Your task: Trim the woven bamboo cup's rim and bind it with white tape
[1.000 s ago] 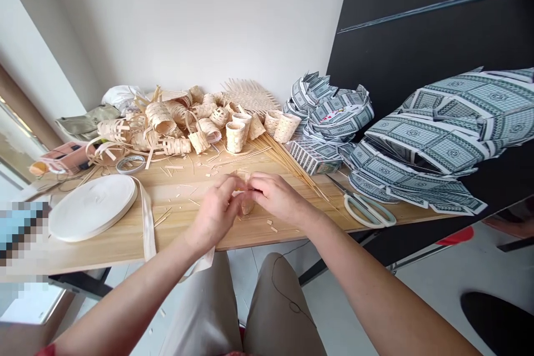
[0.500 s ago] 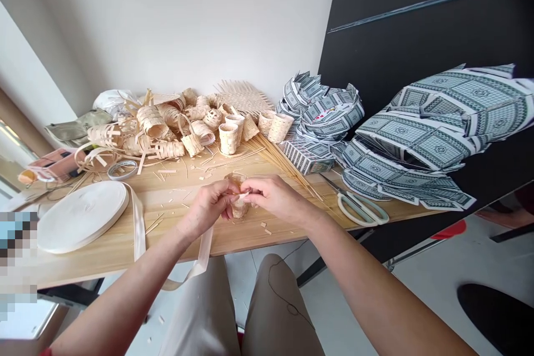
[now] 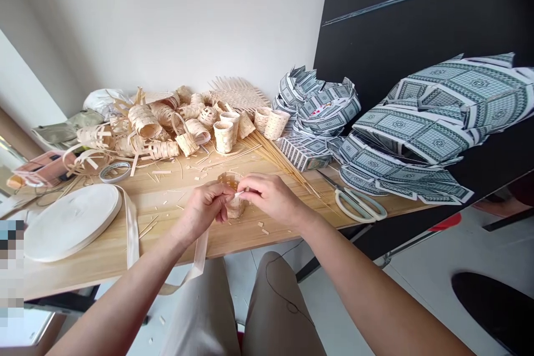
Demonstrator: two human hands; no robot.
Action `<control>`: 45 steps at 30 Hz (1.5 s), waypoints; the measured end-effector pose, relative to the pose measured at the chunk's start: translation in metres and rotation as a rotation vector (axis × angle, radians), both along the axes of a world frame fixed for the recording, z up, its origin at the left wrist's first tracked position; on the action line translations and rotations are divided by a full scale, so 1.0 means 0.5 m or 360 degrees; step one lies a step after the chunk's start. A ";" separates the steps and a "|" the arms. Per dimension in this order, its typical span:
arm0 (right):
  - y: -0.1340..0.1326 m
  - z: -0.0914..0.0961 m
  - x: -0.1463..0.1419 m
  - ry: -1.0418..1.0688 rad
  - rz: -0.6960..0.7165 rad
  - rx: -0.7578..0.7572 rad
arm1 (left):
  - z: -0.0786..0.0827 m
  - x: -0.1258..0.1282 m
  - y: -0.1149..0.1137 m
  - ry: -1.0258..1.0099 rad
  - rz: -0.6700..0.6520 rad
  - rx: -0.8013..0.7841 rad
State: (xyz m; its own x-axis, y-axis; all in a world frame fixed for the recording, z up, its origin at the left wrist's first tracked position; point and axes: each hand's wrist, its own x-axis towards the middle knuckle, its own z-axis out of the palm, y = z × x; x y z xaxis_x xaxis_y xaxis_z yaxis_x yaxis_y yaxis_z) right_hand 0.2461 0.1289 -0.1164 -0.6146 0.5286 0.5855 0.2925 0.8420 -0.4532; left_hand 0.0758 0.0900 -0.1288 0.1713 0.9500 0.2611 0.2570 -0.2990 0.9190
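Observation:
A small woven cup (image 3: 236, 211) stands on the table, directly behind and below my fingers, which partly hide it. My left hand (image 3: 207, 203) is closed in a pinch, with its fingertips close to those of my right hand (image 3: 269, 194). Between them shows a small white end that looks like the ribbon's. The pale ribbon (image 3: 199, 258) comes up from below the table edge and disappears behind my left hand. My right hand also pinches the white end, from the other side. Its fingertips are above the cup's near side.
At left lies a large ribbon roll (image 3: 75, 219) beside a tape roll (image 3: 115, 172). Woven pieces (image 3: 146, 122) heap along the wall, with finished cups (image 3: 224, 137) nearby. Thin bamboo sticks (image 3: 283, 161), scissors (image 3: 359, 203) and folded-card baskets (image 3: 409, 139) lie right. Scraps dot the tabletop.
The camera view has shifted slightly. My fingertips have drawn a little apart, and the white end shows more plainly between them. The cup stays by my hands.

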 end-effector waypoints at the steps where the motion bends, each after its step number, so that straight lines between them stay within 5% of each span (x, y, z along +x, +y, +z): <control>1: 0.002 0.000 0.001 0.0004 -0.0001 -0.0024 | 0.001 0.001 0.000 -0.0011 0.0002 -0.0022; 11: 0.010 0.011 0.002 -0.0033 0.0040 -0.0155 | 0.002 -0.002 0.003 0.0009 -0.0089 -0.0050; 25: -0.004 0.009 0.008 0.0097 0.0029 -0.0329 | -0.003 0.000 0.003 -0.0171 0.0082 -0.0056; 32: -0.013 0.006 -0.011 0.0053 -0.0043 -0.0045 | -0.004 -0.001 0.007 -0.0157 0.0033 -0.0086; 45: -0.010 0.013 -0.006 -0.0097 -0.0110 -0.0183 | 0.010 -0.001 -0.005 -0.0164 -0.0127 -0.0054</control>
